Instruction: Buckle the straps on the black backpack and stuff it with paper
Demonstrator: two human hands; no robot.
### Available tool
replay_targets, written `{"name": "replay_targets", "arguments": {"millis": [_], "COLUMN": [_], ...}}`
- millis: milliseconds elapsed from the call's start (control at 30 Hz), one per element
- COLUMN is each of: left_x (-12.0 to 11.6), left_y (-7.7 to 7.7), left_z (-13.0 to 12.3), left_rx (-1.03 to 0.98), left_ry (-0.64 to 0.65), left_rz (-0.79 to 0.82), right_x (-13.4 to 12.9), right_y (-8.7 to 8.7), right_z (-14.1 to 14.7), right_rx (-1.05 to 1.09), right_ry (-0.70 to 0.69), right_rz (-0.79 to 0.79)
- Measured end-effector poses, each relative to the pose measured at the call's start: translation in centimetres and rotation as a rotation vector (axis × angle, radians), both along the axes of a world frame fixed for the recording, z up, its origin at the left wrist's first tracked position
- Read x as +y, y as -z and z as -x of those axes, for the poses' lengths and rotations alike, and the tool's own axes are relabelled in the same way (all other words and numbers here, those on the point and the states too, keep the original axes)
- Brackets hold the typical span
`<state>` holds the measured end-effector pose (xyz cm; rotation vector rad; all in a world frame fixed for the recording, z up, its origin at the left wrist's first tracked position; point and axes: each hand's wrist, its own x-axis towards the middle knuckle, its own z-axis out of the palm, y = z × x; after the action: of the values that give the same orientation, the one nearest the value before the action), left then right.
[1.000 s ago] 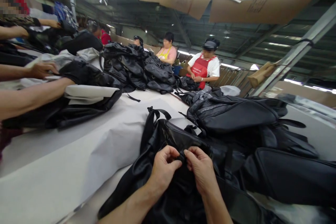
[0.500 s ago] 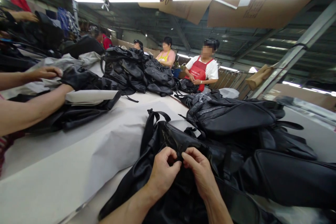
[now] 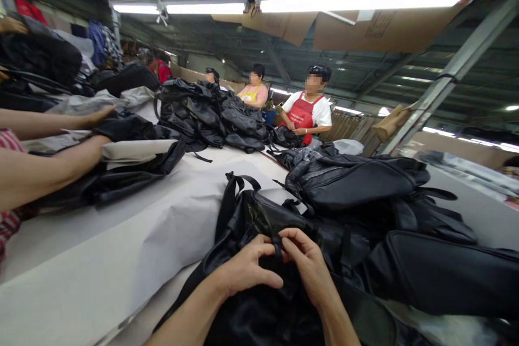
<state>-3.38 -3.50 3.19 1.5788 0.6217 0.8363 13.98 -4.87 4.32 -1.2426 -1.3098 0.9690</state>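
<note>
A black leather-like backpack (image 3: 259,216) lies in front of me on a table covered with white paper (image 3: 121,248). My left hand (image 3: 245,267) rests on its upper part, fingers pinching a narrow black strap (image 3: 277,246). My right hand (image 3: 308,265) meets it from the right, fingertips closed on the same strap. Both forearms reach in from the bottom edge. The strap's lower end is hidden between my fingers.
More black backpacks (image 3: 357,181) are heaped to the right and at the table's far end (image 3: 211,113). A co-worker's bare arms (image 3: 44,165) handle a bag at the left. Several people stand at the far end, one in a red apron (image 3: 306,111).
My left hand has slid down and flattened over the bag, fingers stretching out. My right hand stays pinched on the strap. The co-worker's arms at the left shifted slightly.
</note>
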Motion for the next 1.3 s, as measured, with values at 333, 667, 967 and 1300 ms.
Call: {"name": "replay_targets", "arguments": {"millis": [333, 667, 967, 1300], "left_x": [0.2, 0.9, 1.2, 0.5], "left_y": [-2.6, -2.7, -2.6, -2.5], "left_z": [3.4, 4.8, 5.1, 4.1], "left_rx": [0.131, 0.037, 0.158, 0.084], "left_ry": [0.298, 0.197, 0.28, 0.13], "left_rz": [-0.17, 0.01, -0.194, -0.09], "right_x": [0.1, -0.7, -0.9, -0.7], "right_y": [-0.2, -0.7, -0.7, -0.7], "right_z": [0.0, -0.2, 2.6, 3.3], "right_rx": [0.041, -0.092, 0.088, 0.243], "right_ry": [0.026, -0.126, -0.093, 0.085], "right_rz": [0.012, 0.057, 0.139, 0.166]}}
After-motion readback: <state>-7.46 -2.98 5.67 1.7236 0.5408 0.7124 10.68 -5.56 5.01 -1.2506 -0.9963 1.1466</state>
